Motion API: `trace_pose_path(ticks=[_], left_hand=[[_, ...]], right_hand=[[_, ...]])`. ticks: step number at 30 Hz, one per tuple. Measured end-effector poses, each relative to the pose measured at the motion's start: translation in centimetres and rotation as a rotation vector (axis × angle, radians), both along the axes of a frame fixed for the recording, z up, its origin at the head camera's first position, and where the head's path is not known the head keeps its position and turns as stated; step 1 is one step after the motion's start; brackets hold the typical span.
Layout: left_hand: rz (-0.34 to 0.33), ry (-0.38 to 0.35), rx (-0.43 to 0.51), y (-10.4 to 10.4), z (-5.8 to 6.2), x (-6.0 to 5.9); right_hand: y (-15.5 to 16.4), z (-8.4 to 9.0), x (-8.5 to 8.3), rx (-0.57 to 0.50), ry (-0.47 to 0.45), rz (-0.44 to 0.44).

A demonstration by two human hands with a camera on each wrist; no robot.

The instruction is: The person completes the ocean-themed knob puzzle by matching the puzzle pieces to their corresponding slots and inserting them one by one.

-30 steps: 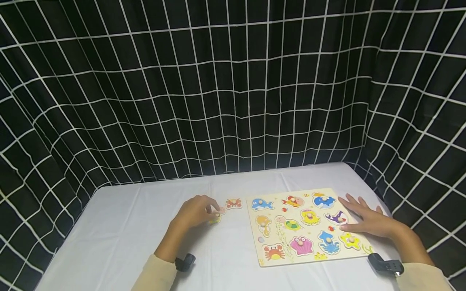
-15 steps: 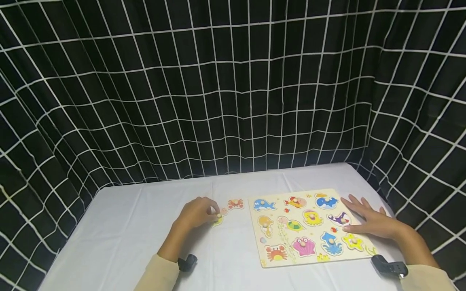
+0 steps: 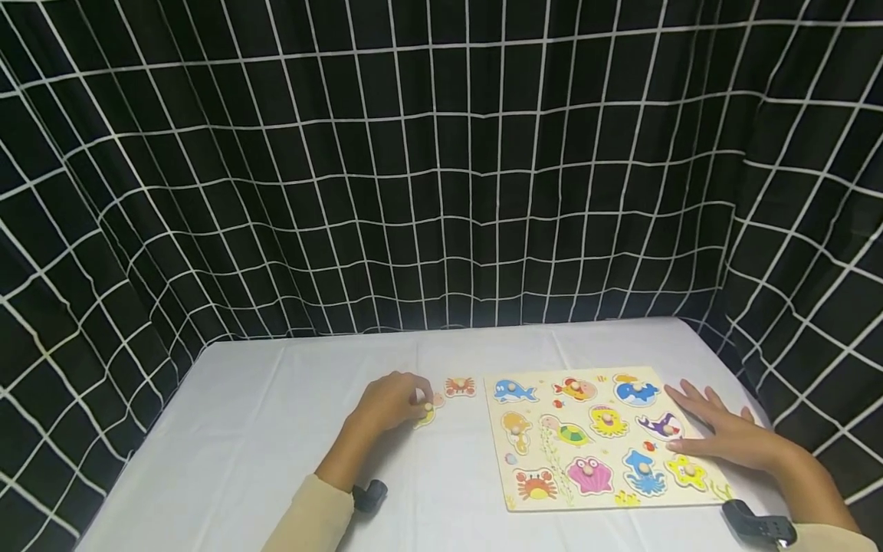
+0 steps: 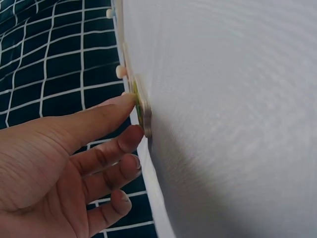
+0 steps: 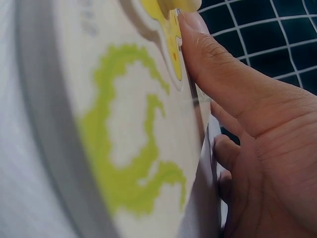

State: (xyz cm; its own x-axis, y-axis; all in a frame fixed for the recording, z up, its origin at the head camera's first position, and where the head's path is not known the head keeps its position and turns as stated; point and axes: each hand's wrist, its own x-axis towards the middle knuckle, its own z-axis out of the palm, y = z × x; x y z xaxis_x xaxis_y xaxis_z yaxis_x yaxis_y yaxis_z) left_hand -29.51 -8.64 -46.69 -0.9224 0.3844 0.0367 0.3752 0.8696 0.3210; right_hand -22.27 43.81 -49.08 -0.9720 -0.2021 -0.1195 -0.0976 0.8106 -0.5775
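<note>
My left hand (image 3: 393, 399) pinches a turtle puzzle piece (image 3: 428, 412) between thumb and index finger, low over the white cloth. Its pink head points away toward the back right, and its green edge (image 4: 137, 99) shows beside the thumb in the left wrist view. Just beyond lies a crab puzzle piece (image 3: 460, 386) with a round knob. On the right, a wooden sea-animal puzzle board (image 3: 507, 452) lies flat. My right hand (image 3: 731, 433) rests at the board's right edge with fingers spread, the thumb beside the yellow starfish piece (image 3: 686, 471).
Knobbed pieces such as a blue whale (image 3: 513, 390) and a pink shell (image 3: 589, 476) sit in the board. The printed turtle (image 3: 569, 433) and printed crab (image 3: 536, 484) there show no knobs. A black curtain with white grid lines (image 3: 441, 192) hangs behind the table (image 3: 276, 445).
The head view has swung, so everything appears farther right. The left hand's fingers have shifted slightly on the turtle piece, close to the crab piece. The right hand stays at the board's edge.
</note>
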Motion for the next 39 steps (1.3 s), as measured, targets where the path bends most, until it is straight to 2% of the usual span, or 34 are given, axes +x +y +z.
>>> trace_pose_path(ticks=[11,16,22,30,39], left_hand=[[-0.036,-0.029,-0.009,0.0,0.0,0.2],[-0.047,-0.005,-0.055,-0.1,0.0,0.2],[-0.031,0.007,-0.091,-0.5,0.0,0.1],[-0.036,0.015,-0.101,-0.6,0.6,0.0],[-0.044,0.037,-0.088,-0.2,1.7,0.6]], right_hand=[[0.3,-0.3,-0.1,0.013,-0.007,0.0],[0.4,-0.5,-0.2,0.017,-0.009,-0.004],[0.3,-0.4,-0.2,0.005,-0.007,-0.002],[0.2,-0.2,0.0,0.002,-0.008,-0.008],[0.4,-0.5,-0.1,0.021,0.003,-0.007]])
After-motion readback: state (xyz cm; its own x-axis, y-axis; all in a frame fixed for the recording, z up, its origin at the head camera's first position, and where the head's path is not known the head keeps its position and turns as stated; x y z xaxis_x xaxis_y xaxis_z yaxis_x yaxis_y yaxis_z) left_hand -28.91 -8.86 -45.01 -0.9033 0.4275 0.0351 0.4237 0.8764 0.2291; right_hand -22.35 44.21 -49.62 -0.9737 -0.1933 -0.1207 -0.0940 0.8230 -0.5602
